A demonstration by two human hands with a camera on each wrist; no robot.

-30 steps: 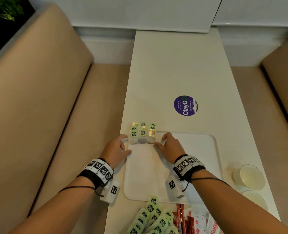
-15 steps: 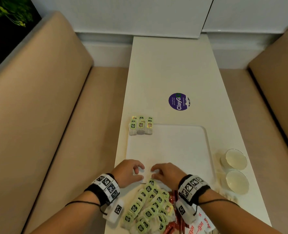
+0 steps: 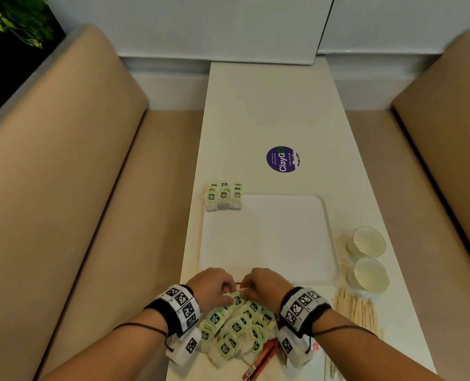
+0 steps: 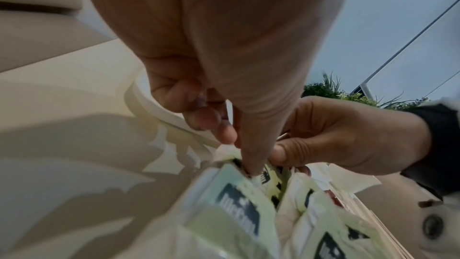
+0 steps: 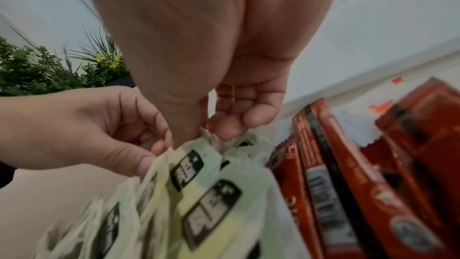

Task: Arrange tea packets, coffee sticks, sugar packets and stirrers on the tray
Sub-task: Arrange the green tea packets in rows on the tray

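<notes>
A white tray (image 3: 266,237) lies mid-table. Several green-labelled tea packets (image 3: 224,196) stand in neat rows at its far left corner. A loose pile of tea packets (image 3: 236,325) lies before the tray's near edge. My left hand (image 3: 217,287) and right hand (image 3: 258,285) meet at the pile's far end. In the left wrist view the left hand (image 4: 239,145) pinches the top edge of a tea packet (image 4: 236,200). The right hand (image 5: 199,131) pinches another tea packet (image 5: 196,166). Red coffee sticks (image 3: 261,358) lie right of the pile, wooden stirrers (image 3: 357,312) further right.
Two glass bowls (image 3: 368,240) stand right of the tray. Sugar packets (image 3: 315,349) show partly under my right wrist. A purple sticker (image 3: 282,159) marks the table beyond the tray. Beige bench seats (image 3: 90,215) flank the narrow table on both sides.
Both hands left the tea rows at the tray's far left corner and came back to the loose pile near me, where their fingers now close on packets.
</notes>
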